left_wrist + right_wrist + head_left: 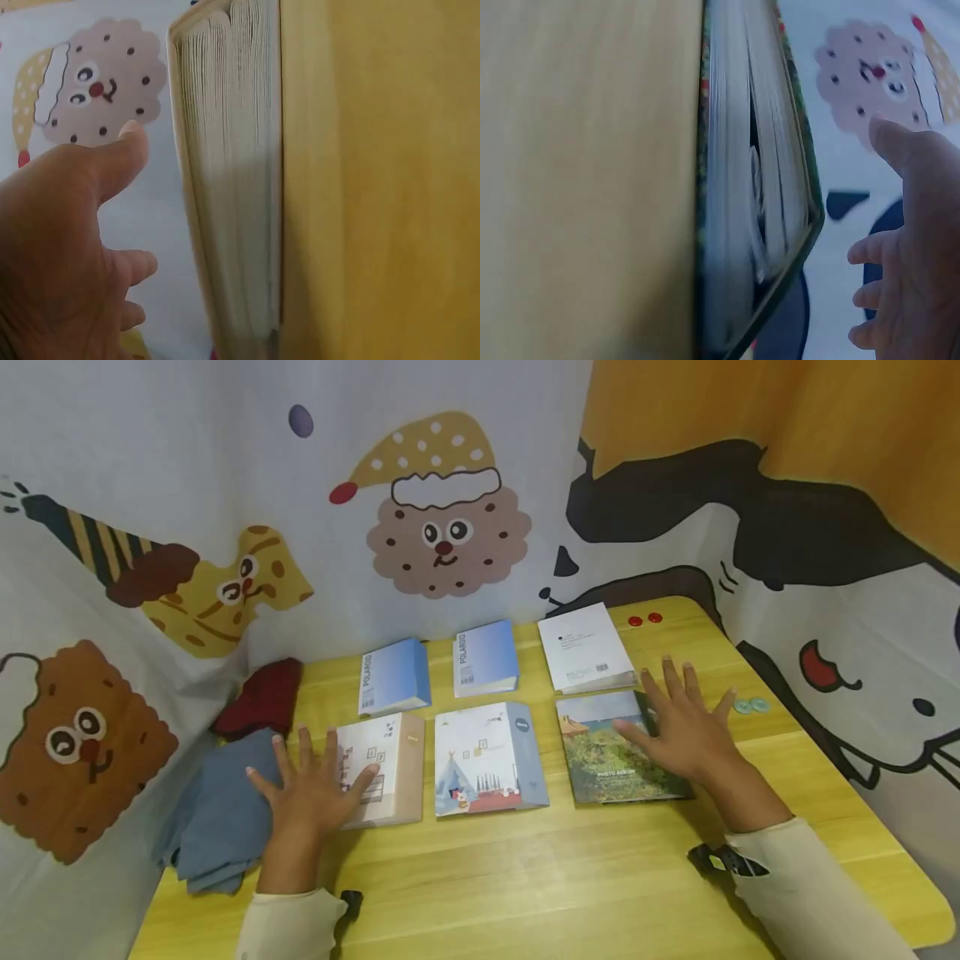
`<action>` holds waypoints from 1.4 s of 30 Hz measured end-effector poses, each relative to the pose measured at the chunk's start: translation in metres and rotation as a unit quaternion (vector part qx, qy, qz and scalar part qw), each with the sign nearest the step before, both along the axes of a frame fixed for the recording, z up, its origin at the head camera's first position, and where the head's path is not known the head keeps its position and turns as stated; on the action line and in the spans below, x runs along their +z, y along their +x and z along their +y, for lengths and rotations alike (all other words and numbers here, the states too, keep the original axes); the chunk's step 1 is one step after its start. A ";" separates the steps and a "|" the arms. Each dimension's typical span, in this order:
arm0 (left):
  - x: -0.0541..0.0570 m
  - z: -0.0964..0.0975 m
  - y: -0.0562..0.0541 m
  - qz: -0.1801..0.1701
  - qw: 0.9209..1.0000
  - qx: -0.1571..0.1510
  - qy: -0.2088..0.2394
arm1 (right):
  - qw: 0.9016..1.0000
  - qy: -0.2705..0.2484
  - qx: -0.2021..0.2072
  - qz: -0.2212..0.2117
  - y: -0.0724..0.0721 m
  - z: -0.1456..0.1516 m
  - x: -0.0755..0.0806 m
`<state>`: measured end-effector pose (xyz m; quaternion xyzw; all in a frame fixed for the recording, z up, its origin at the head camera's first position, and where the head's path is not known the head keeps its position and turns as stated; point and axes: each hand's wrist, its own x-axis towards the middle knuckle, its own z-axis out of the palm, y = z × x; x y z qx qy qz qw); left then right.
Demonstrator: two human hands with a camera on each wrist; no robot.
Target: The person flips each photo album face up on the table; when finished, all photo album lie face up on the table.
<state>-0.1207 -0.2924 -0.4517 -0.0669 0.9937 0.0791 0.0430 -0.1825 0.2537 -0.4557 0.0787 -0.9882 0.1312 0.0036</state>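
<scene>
My left hand, fingers spread, is over the left edge of a beige-spined photo album with a white illustrated cover. The left wrist view shows that hand apart from the album's page edges. Spread in the same way, my right hand is above the right side of a green landscape photo album. In the right wrist view the right hand and the green album's pages stand apart. Both hands hold nothing. Between them lies a tent-illustrated album with a blue-grey spine.
Behind are two blue Polaroid albums and a white album. Blue-grey cloth and dark red cloth lie at left. Red discs and pale green discs sit at right. Printed curtains enclose the yellow table.
</scene>
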 end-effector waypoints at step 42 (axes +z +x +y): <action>-0.023 0.009 0.014 0.060 0.948 -0.212 0.230 | 0.934 -0.074 0.324 -0.129 -0.059 -0.263 0.019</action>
